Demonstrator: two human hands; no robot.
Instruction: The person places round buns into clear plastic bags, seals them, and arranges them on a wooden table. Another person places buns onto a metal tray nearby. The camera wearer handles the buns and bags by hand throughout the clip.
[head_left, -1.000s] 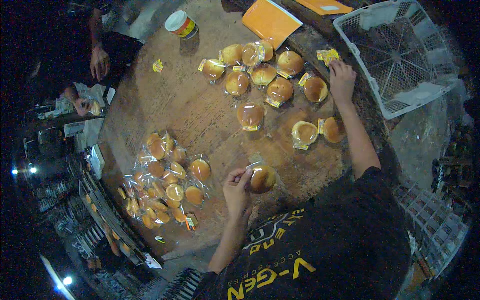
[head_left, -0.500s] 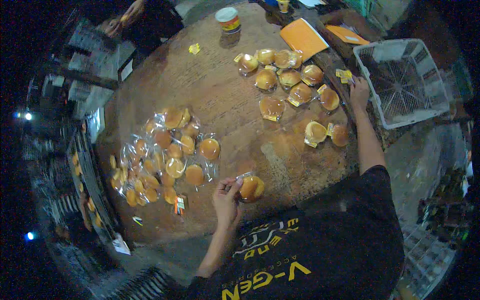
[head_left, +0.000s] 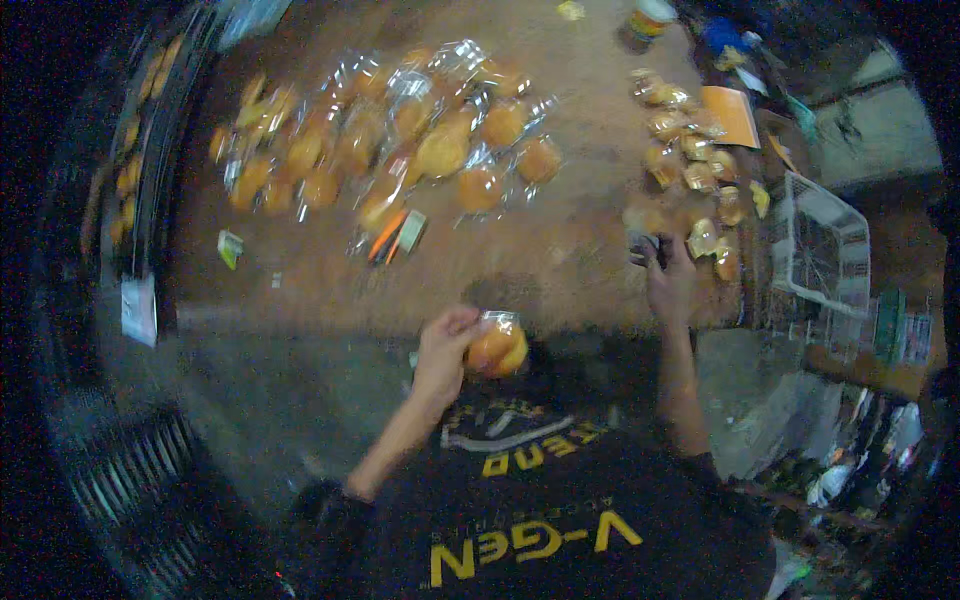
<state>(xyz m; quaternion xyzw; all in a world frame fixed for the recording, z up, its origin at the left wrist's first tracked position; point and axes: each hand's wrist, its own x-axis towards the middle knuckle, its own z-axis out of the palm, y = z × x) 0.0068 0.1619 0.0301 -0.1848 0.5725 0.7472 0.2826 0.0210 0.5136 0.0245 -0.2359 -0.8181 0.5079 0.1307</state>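
Note:
My left hand (head_left: pixel 443 350) grips a round orange bun in a clear plastic wrapper (head_left: pixel 497 346), held close to my chest just past the near edge of the brown table (head_left: pixel 560 230). My right hand (head_left: pixel 668 283) rests on the table's near right part, its fingers on a small dark object (head_left: pixel 641 246) that is too blurred to identify. Beside that hand lies a row of wrapped buns (head_left: pixel 690 165). A bigger heap of bagged buns (head_left: pixel 400 145) spreads over the table's far left part.
A white wire basket (head_left: pixel 822 245) stands to the right of the table. An orange flat packet (head_left: pixel 735 115) lies past the bun row. A small round tub (head_left: pixel 648 20) sits at the far edge. Two marker-like sticks (head_left: pixel 392 236) lie mid-table. Dark racks flank the left.
The view has swung, so the table now sits higher and rotated. My left hand has lifted the wrapped bun off the table toward my chest. My right hand has come nearer along the bun row.

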